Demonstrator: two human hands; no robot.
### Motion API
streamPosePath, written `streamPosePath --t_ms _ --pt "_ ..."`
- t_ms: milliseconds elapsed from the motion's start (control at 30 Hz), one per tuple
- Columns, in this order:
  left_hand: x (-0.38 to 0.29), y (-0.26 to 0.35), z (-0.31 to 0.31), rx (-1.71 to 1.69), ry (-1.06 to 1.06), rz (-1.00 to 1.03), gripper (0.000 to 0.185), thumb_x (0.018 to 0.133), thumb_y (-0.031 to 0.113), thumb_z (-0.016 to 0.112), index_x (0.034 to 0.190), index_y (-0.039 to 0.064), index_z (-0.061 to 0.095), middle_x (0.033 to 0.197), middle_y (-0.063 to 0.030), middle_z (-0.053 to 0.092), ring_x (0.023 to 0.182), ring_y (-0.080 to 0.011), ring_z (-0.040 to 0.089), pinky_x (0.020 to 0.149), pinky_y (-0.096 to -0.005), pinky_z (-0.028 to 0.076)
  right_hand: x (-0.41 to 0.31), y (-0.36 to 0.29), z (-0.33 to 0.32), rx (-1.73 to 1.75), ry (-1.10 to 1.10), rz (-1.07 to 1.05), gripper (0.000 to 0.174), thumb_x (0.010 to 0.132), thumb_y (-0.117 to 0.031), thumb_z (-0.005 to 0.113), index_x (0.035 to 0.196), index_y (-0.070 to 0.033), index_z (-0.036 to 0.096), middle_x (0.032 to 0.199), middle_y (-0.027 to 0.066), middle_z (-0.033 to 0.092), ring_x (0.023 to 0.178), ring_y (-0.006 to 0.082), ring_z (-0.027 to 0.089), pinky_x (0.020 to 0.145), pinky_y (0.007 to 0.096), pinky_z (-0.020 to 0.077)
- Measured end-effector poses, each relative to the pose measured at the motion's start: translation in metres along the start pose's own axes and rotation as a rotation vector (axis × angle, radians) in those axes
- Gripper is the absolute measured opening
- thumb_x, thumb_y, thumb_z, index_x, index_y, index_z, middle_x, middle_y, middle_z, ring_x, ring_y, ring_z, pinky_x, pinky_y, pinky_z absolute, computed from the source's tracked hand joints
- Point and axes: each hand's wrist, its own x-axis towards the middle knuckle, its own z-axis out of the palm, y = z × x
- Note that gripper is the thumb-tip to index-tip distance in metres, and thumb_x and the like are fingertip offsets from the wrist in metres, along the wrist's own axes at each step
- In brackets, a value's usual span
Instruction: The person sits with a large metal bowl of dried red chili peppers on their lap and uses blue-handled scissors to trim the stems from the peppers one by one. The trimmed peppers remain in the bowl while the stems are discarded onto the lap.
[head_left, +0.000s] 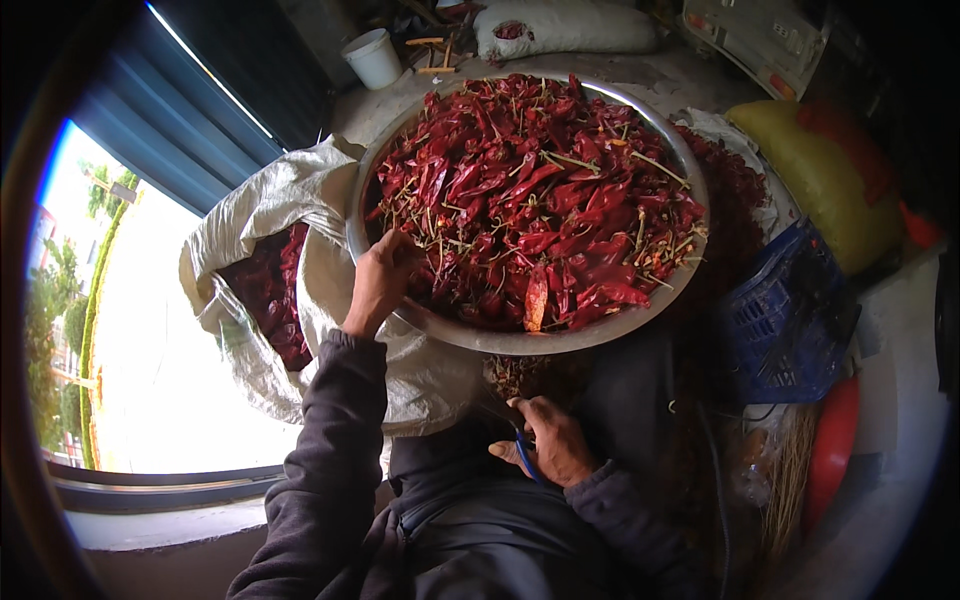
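Note:
A wide metal basin (525, 343) is heaped with dried red chili peppers (495, 202), many with pale stems. My left hand (382, 281) is over the basin's left rim, its fingers bent at the peppers; whether they grip one cannot be told. Below the near rim, my right hand (551, 442) holds a blue-handled cutting tool (525, 456), likely scissors, whose blades are dark and hard to make out. Left of the basin, a white woven sack (255, 195) lies with its mouth wide, red peppers (277, 292) inside. Cut stems (517, 373) lie beneath the near rim.
A blue plastic crate (787, 322) stands at the right, by a yellow sack (832, 195) and more peppers (731, 180). A red plastic container (832, 450) and a straw broom (793, 480) are at lower right. A white bucket (373, 60) and a full white sack (570, 30) lie beyond the basin.

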Motion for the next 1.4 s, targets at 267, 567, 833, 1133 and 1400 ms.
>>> streamPosePath --t_ms 267,567,833,1133,1400 --pt "-0.107 0.062 0.009 -0.293 -0.158 -0.158 0.022 0.084 0.003 0.073 0.106 0.002 0.071 0.078 -0.0008 0.064 0.073 -0.0077 0.056 0.068 -0.0256 0.048 0.021 -0.040 -0.006 -0.152 0.167 0.027 0.057 0.086 -0.051 0.077 0.113 -0.003 0.062 0.095 0.0178 0.066 0.089 0.0367 0.066 0.077 0.0441 0.0542" --pt "-0.145 0.067 0.020 -0.434 -0.283 -0.152 0.016 0.090 -0.002 0.068 0.106 0.001 0.071 0.093 -0.0008 0.068 0.080 -0.0074 0.058 0.070 -0.0242 0.047 0.014 -0.035 0.008 -0.182 0.193 0.027 0.044 0.085 -0.039 0.082 0.094 -0.002 0.061 0.083 0.0187 0.065 0.075 0.0402 0.065 0.064 0.0468 0.0521" --pt "-0.148 0.067 0.027 -0.288 -0.257 -0.021 0.018 0.088 -0.001 0.069 0.106 0.003 0.071 0.085 0.0013 0.062 0.081 -0.0075 0.055 0.071 -0.0267 0.046 0.012 -0.034 0.008 -0.241 0.239 0.025 0.042 0.085 -0.041 0.081 0.091 -0.004 0.063 0.085 0.0162 0.067 0.076 0.0387 0.065 0.067 0.0447 0.0536" --pt "-0.162 0.063 0.029 -0.434 -0.434 -0.282 0.011 0.093 0.007 0.071 0.103 0.003 0.073 0.084 0.0009 0.066 0.079 -0.0064 0.056 0.073 -0.0242 0.046 -0.018 -0.005 0.016 0.498 -0.064 0.200 0.040 0.094 -0.042 0.074 0.097 -0.004 0.063 0.067 0.0053 0.056 0.057 0.0173 0.056 0.055 0.0329 0.0457" --pt "-0.179 0.055 0.044 -0.456 -0.581 -0.344 0.015 0.092 0.005 0.073 0.106 0.000 0.072 0.093 -0.0100 0.072 0.085 -0.0151 0.064 0.078 -0.0309 0.052 -0.012 0.010 0.009 1.034 -0.294 0.815 0.049 0.101 -0.059 0.055 0.100 -0.010 0.056 0.068 -0.0026 0.046 0.049 0.0051 0.038 0.043 0.0231 0.0317"
